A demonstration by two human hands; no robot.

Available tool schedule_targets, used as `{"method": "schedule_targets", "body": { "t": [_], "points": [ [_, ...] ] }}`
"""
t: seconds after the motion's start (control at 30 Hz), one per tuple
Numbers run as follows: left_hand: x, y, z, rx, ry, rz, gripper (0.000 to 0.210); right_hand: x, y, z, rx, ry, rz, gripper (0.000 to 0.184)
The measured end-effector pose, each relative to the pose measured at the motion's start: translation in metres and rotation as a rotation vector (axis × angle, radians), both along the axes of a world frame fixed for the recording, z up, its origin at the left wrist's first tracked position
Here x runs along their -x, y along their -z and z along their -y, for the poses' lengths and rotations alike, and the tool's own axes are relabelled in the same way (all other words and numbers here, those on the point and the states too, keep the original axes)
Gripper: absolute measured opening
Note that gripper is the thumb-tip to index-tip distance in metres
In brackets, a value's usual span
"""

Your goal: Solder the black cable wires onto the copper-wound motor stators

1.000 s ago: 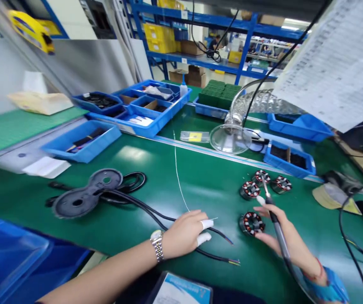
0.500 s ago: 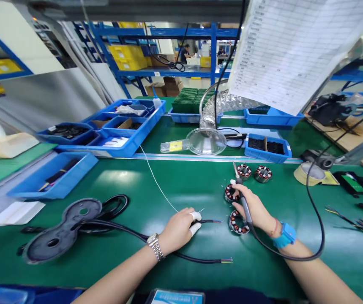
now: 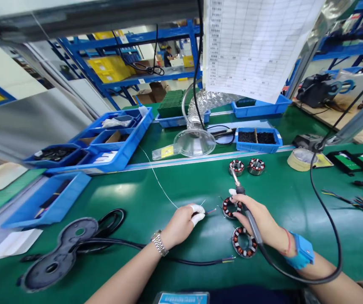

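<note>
My left hand (image 3: 183,221), white covers on its fingertips, pinches a thin solder wire (image 3: 159,183) and a black cable whose stripped end (image 3: 211,211) sticks out to the right. In my right hand (image 3: 260,215) is a soldering iron (image 3: 252,226), its tip pointing away from me. The thumb and forefinger of that hand also grip a stator (image 3: 225,210) with copper windings, just right of the cable end. A second stator (image 3: 236,245) lies nearer me. Two more, a left stator (image 3: 236,166) and a right stator (image 3: 257,167), stand farther back.
A grey figure-eight housing (image 3: 64,253) with black cables lies left. Another cable end (image 3: 206,262) rests in front. Behind are a clear fume hood (image 3: 194,143), a divided blue bin (image 3: 259,145) and blue trays (image 3: 118,162). A tape roll (image 3: 298,159) sits right.
The view has shifted. My right hand has drawn its stator toward me, away from the back pair. Less of the cable end shows beyond my left fingers.
</note>
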State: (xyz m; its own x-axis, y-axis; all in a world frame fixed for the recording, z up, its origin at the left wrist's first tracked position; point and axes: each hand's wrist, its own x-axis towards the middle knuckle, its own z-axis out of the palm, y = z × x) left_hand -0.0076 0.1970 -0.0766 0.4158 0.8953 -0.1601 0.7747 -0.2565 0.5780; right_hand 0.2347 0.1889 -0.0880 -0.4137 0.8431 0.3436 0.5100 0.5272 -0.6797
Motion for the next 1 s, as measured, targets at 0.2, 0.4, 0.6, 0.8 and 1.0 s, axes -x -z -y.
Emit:
{"method": "schedule_targets", "body": {
  "t": [0.2,0.4,0.6,0.8,1.0],
  "points": [
    [0.007,-0.033,0.004,0.165,0.024,0.357,0.02,0.022,-0.034,-0.001,-0.146,-0.122,-0.049,0.035],
    [0.007,-0.037,0.014,0.104,0.048,0.347,0.021,0.044,-0.046,0.002,-0.073,-0.151,-0.072,0.028],
    [0.011,-0.037,0.023,-0.119,-0.081,0.324,0.028,0.046,-0.049,0.008,0.225,-0.002,-0.289,0.036],
    [-0.004,-0.046,0.025,-0.182,-0.036,0.411,0.018,0.054,-0.047,0.01,0.457,0.034,-0.552,0.041],
    [-0.013,-0.045,0.026,-0.2,-0.033,0.43,0.021,0.055,-0.043,0.012,0.472,0.043,-0.565,0.043]
  ]
}}
